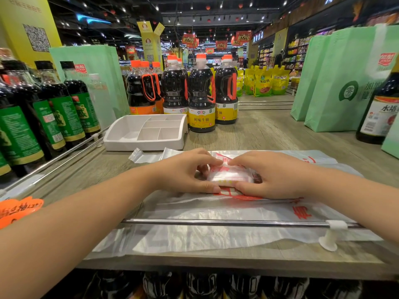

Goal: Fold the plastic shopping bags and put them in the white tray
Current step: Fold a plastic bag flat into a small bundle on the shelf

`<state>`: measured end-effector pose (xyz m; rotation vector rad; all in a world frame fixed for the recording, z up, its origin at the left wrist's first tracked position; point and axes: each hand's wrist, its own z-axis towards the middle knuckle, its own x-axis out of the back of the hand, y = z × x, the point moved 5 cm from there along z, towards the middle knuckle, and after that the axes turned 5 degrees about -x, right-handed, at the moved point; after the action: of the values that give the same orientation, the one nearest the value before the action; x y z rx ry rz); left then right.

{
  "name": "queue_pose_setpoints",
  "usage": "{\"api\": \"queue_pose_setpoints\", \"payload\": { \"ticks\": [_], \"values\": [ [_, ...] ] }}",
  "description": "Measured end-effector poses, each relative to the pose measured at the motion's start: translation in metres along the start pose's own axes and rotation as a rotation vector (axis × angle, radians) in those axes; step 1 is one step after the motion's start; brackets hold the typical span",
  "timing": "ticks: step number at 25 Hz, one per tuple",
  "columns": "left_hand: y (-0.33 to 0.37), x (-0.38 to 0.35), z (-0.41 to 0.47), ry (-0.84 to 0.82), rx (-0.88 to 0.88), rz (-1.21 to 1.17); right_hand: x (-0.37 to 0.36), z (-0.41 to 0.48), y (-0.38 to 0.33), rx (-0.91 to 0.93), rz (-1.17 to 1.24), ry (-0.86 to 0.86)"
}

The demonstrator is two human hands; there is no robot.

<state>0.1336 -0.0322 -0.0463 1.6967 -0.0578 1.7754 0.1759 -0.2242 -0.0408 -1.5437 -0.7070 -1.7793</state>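
Springback is the chief risk: the folded bag (232,176) is thin, slick plastic pressed into a small packet. If either grip loosens before it is carried off, the layers would likely puff open and the folding would need redoing. A second hazard lies underneath — the packet rests on a spread of flat bags (216,212) that cover the desk (269,130) and pass under the metal rail (216,222) at the near edge. A careless lift could drag the top sheet along or slide the loose pile toward that edge. The white tray (142,145) stands well apart, up and to the left, just beside the soy sauce bottles (201,93). The packet therefore has some way to travel while wanting to unfold, and a hasty drop could land it across a divider rather than down in one compartment.

Both forearms reach forward over the rail and converge at the middle of the desk. The left hand (185,171) cups the packet's left end, with fingers curled over the far edge and the thumb pressed along the near edge. The right hand (274,175) mirrors it on the right end, fingers arched over the top and thumb at the near side. The fingertips of the two hands nearly meet above the packet — both hands are closed round it, holding it down against the pile.
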Motion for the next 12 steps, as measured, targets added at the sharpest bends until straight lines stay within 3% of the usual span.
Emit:
{"api": "queue_pose_setpoints", "payload": {
  "ticks": [3, 6, 9, 12],
  "values": [
    [0.0, 0.001, 0.0, 0.027, -0.009, -0.049, 0.006, -0.002, -0.01, 0.047, -0.084, 0.073],
    [-0.001, 0.003, 0.004, 0.154, -0.072, -0.048, 0.014, -0.004, -0.012, 0.013, -0.041, 0.171],
    [-0.001, 0.008, 0.009, 0.264, -0.057, -0.088, 0.025, -0.005, -0.007, -0.03, 0.178, 0.358],
    [-0.001, 0.006, 0.014, 0.23, -0.028, -0.274, 0.024, -0.002, 0.002, -0.142, 0.454, 0.383]
  ]
}}
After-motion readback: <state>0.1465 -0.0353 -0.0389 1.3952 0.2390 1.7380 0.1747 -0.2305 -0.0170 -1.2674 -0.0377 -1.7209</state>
